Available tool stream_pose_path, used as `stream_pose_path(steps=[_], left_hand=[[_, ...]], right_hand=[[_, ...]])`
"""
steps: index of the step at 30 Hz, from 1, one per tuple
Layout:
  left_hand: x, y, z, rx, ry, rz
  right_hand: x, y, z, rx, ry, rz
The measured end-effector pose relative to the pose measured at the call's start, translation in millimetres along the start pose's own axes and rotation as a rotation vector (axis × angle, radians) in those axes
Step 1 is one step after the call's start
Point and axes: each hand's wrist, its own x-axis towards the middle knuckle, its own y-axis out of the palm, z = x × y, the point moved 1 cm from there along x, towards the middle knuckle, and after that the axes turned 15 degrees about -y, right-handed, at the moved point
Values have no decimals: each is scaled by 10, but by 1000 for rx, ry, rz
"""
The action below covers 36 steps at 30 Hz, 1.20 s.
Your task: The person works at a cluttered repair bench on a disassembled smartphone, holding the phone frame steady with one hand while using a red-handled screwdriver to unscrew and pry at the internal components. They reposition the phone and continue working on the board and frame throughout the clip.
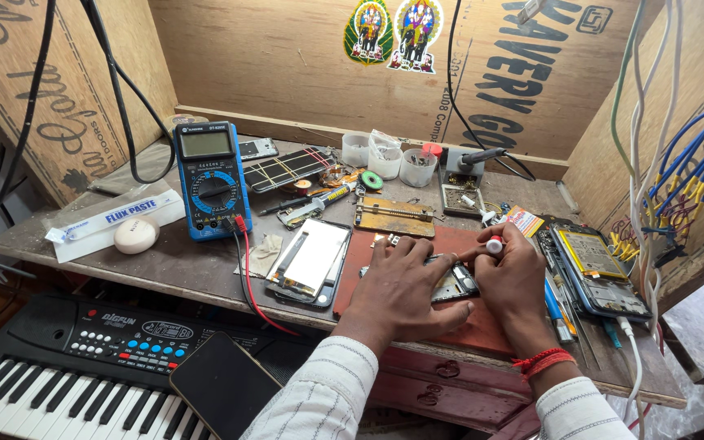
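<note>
My left hand (405, 285) lies flat over an opened phone body (456, 283) on a red work mat (368, 257), fingers spread and pressing it down. My right hand (511, 277) grips a small screwdriver with a white round cap (494, 245), held upright over the phone's right part. The tool's tip is hidden behind my fingers. A detached phone screen (311, 257) lies just left of the mat.
A blue multimeter (211, 179) with red and black leads stands at the back left. Another opened phone (596, 269) rests at the right. Small white cups (385, 155), a soldering iron stand (459, 167), a keyboard (59, 383) and a dark phone (222, 383) lie around.
</note>
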Motion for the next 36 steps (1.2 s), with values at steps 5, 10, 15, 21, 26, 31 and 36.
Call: stream_pose_path(steps=[5,10,15,21,26,31,36], left_hand=[[1,16,4,5,-4,13],[6,14,4,14,-6,15],[0,2,4,7,4,-14],[-9,-13,-9,36,-5,5],[-1,4,-9,21,4,-3],[-2,15,-3,4,11,-21],[-4,15,5,5,6,3]], right_hand=[[1,-1,11,-12,-15,4],[-1,-14,28,-21,1,-28],[3,-12,26,-16,-4,-10],[-2,-8,19,-57,-21,18],[-10,-4,24,-82,-70,14],[-5,6,32,-143,-106,24],[-12,6,56,-154,-172,33]])
